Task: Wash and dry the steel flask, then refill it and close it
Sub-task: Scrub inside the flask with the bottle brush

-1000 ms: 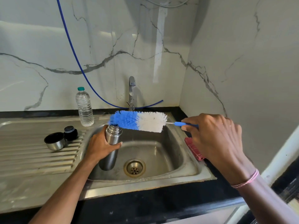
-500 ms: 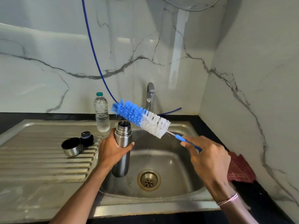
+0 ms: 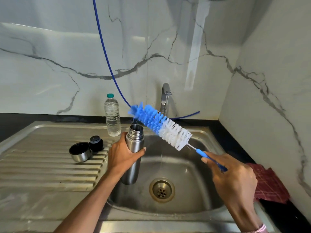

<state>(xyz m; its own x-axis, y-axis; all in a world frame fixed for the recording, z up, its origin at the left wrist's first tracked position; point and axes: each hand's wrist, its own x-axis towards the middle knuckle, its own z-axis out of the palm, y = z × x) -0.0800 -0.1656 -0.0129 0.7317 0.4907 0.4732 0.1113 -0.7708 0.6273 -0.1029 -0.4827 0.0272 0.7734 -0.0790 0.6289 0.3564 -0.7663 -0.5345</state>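
Observation:
My left hand [image 3: 123,156] grips the open steel flask [image 3: 134,143] upright over the left side of the sink basin [image 3: 185,167]. My right hand [image 3: 232,180] holds the blue handle of a bottle brush [image 3: 161,125], whose blue and white bristles slant up to the left, the blue tip just above and behind the flask's mouth. The flask's steel cup lid [image 3: 80,152] and black stopper [image 3: 96,143] sit on the ribbed drainboard [image 3: 42,167]. A thin stream of water falls from the tap [image 3: 165,96] into the basin.
A clear plastic water bottle [image 3: 112,115] with a green cap stands at the back of the drainboard. A dark red cloth [image 3: 269,185] lies on the black counter right of the sink. A blue hose [image 3: 104,47] hangs along the marble wall. The drain [image 3: 161,190] sits mid-basin.
The brush has tilted from level to slanting, its blue tip rising behind the flask's mouth. My right hand has dropped lower and nearer. The flask stays in my left hand.

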